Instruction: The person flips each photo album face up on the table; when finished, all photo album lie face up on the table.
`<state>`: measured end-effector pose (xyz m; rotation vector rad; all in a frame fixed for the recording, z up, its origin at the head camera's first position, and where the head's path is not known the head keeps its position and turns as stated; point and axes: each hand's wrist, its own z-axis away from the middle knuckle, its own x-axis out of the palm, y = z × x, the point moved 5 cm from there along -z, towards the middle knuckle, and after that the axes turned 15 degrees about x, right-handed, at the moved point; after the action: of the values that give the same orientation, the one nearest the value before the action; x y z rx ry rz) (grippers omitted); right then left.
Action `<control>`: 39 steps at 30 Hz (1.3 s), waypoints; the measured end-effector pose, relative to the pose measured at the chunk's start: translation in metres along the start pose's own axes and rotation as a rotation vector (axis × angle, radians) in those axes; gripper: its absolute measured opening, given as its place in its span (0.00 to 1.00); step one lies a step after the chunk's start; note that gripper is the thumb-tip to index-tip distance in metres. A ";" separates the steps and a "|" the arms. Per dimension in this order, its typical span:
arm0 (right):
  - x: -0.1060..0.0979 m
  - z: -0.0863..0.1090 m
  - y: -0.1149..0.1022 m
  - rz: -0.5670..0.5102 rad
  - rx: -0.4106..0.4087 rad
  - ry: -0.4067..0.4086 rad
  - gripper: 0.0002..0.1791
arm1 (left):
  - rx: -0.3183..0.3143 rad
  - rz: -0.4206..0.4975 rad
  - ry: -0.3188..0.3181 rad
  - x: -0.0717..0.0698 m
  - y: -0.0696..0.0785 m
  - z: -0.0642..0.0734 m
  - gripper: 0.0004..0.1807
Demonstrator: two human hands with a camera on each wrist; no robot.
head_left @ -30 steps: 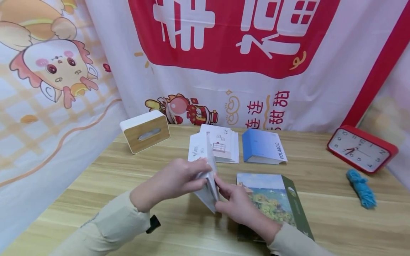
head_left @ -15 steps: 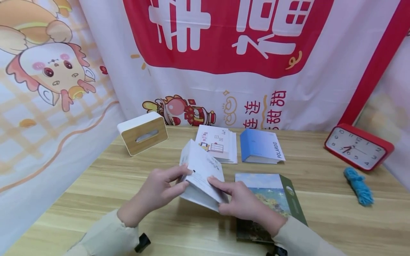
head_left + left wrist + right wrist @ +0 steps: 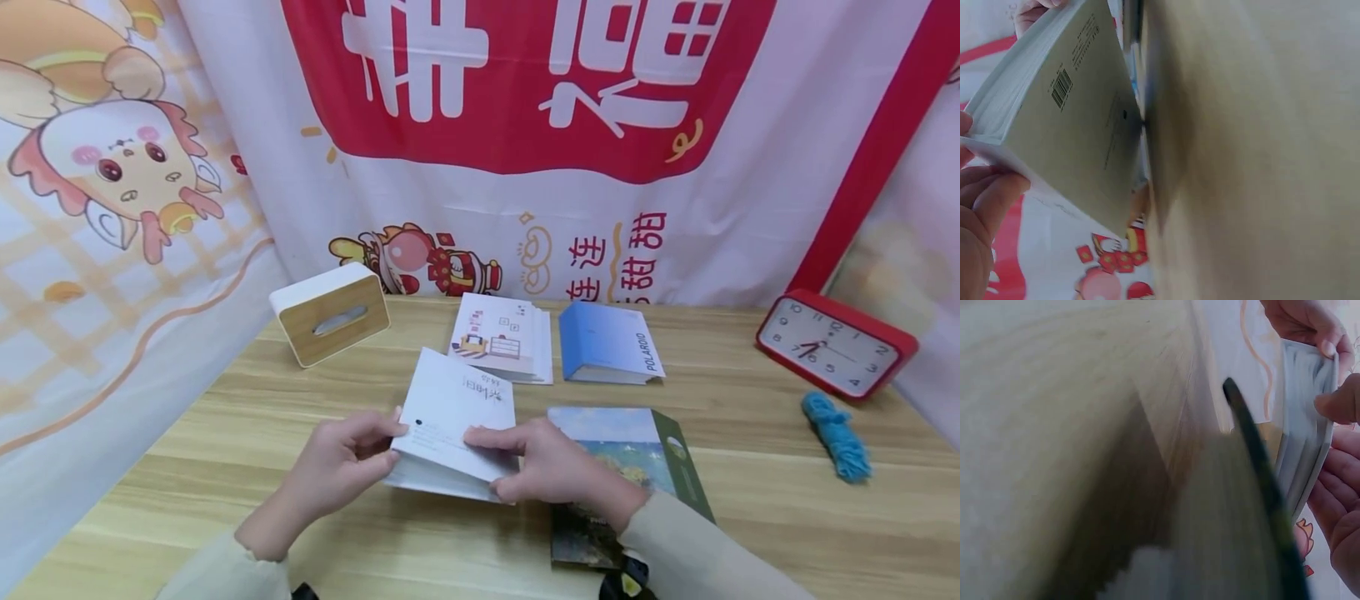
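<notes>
Works at a wood-grain table (image 3: 225, 433), facing a white cloth (image 3: 510, 196) with a red panel and big white characters, beside a cartoon-print cloth (image 3: 127, 167) on the left. Holds a thick white book (image 3: 457, 408) in both hands over the middle of the table, tilted, lettered cover up, page edges toward the body. Pinches its near left corner with the left hand (image 3: 341, 462), parted only by the book's thickness. Grips its right edge with the right hand (image 3: 551, 467), likewise closed down onto the book. Cannot tell about contact with the table. Shows a barcode (image 3: 1061, 88) on the underside in the left wrist view. Has a painting-cover book (image 3: 663, 471) with a green band just right, partly hidden by the right hand and forearm. Further back, left to right, has a wood-fronted tissue box (image 3: 326, 340), a pile of white books (image 3: 498, 337) and a blue POLAROID album (image 3: 611, 342). At far right, has a red clock (image 3: 832, 346), with bundled blue yarn (image 3: 838, 437) just in front.
</notes>
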<state>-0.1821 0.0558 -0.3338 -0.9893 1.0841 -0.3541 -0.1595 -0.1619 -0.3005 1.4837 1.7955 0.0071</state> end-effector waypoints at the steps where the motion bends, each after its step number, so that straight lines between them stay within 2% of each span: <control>1: 0.001 -0.001 0.000 0.005 0.010 -0.009 0.31 | -0.028 0.022 0.003 0.000 -0.002 0.003 0.14; 9: 0.012 -0.009 0.000 0.092 0.005 -0.027 0.28 | -0.319 0.180 0.004 0.001 -0.017 0.027 0.12; 14: 0.018 -0.014 0.001 0.107 0.009 -0.035 0.28 | -0.479 0.194 -0.033 0.004 -0.024 0.035 0.13; 19: 0.025 -0.016 0.005 0.089 0.061 -0.074 0.29 | -0.569 0.167 -0.060 0.007 -0.028 0.042 0.14; 25: 0.029 -0.016 0.007 0.111 0.091 -0.086 0.30 | -0.605 0.140 -0.066 0.009 -0.030 0.047 0.14; 30: 0.029 -0.016 0.008 0.124 0.092 -0.077 0.30 | -0.566 0.088 -0.077 0.008 -0.026 0.046 0.13; 34: 0.028 -0.016 0.009 0.126 0.074 -0.069 0.30 | -0.489 0.021 -0.128 0.007 -0.019 0.041 0.12; 39: 0.026 -0.013 0.009 0.110 0.066 -0.055 0.30 | -0.437 -0.132 -0.243 0.005 -0.012 0.036 0.17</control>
<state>-0.1830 0.0367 -0.3580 -0.8722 1.0652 -0.2698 -0.1497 -0.1783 -0.3332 1.0096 1.5684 0.1380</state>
